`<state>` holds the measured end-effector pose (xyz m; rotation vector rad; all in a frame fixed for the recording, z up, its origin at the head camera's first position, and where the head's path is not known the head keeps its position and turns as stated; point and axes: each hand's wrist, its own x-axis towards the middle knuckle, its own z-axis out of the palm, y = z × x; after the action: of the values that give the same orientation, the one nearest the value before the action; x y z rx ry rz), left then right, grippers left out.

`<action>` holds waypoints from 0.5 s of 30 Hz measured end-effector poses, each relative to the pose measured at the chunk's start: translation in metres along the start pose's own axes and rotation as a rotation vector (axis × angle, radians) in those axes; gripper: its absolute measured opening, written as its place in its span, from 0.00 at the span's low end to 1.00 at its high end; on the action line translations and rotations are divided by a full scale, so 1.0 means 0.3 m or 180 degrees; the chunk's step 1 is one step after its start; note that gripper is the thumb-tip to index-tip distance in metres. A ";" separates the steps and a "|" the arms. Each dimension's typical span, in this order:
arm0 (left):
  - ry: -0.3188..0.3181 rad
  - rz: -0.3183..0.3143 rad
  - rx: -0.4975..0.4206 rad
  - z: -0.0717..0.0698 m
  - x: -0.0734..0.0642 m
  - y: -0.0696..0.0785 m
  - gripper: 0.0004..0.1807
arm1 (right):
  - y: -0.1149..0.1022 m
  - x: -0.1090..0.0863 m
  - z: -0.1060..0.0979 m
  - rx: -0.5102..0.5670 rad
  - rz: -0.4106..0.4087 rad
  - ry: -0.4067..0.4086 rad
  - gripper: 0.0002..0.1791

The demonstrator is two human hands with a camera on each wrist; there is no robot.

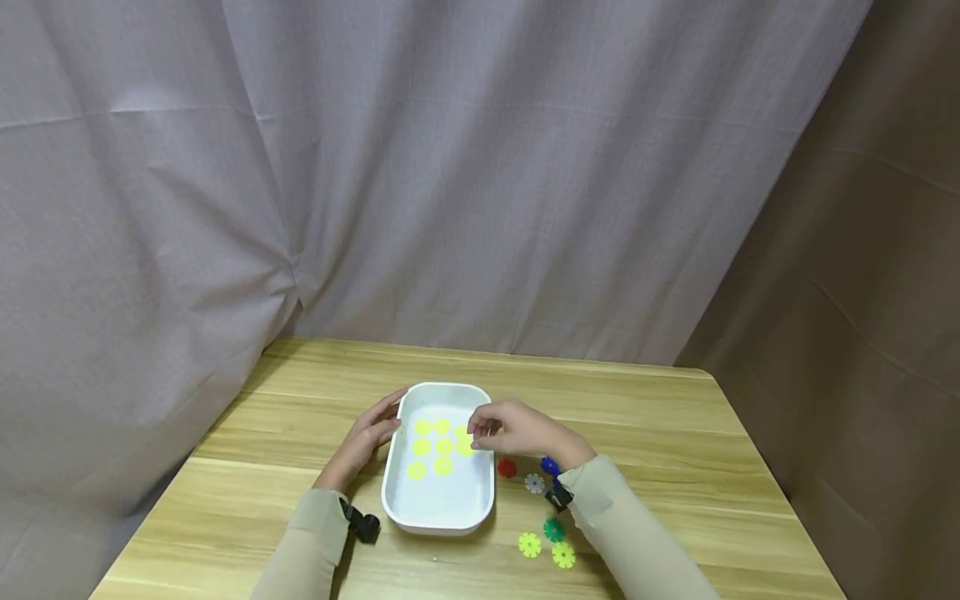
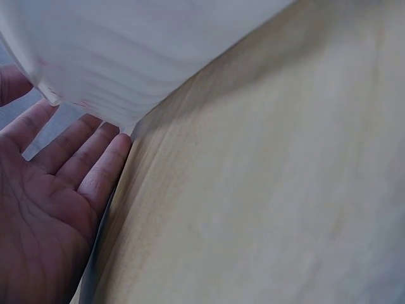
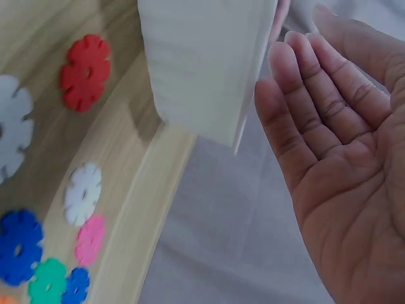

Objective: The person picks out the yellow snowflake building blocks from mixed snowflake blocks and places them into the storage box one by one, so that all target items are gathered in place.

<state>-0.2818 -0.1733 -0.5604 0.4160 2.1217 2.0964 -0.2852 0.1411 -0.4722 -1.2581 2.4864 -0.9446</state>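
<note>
A white rectangular tray (image 1: 438,507) stands on the wooden table, and several flat yellow round shapes (image 1: 444,447) show on its floor. At the tray's left side, my left hand (image 1: 369,435) rests with its fingers against the outer wall and the thumb near the rim. In the left wrist view those fingers (image 2: 104,171) are nearly straight beside the white wall. My right hand (image 1: 517,427) hovers over the tray's right edge, fingers loosely bent. Between its thumb and fingers (image 3: 326,101) nothing can be seen in the right wrist view.
Notched plastic discs lie on the table right of the tray: red (image 1: 507,468), white (image 1: 534,483), blue (image 1: 550,465), green (image 1: 554,530) and yellow-green (image 1: 530,545). A pink disc (image 3: 90,239) shows in the right wrist view. Grey curtains (image 1: 480,208) hang behind the table.
</note>
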 end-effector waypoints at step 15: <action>0.0006 -0.0039 0.0071 -0.001 0.002 -0.005 0.31 | 0.025 -0.290 0.037 0.0182 0.0200 0.0453 0.08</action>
<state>-0.2826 -0.1735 -0.5618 0.4026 2.1448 2.0692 -0.2316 0.2073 -0.4946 -1.1254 2.5682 -1.1175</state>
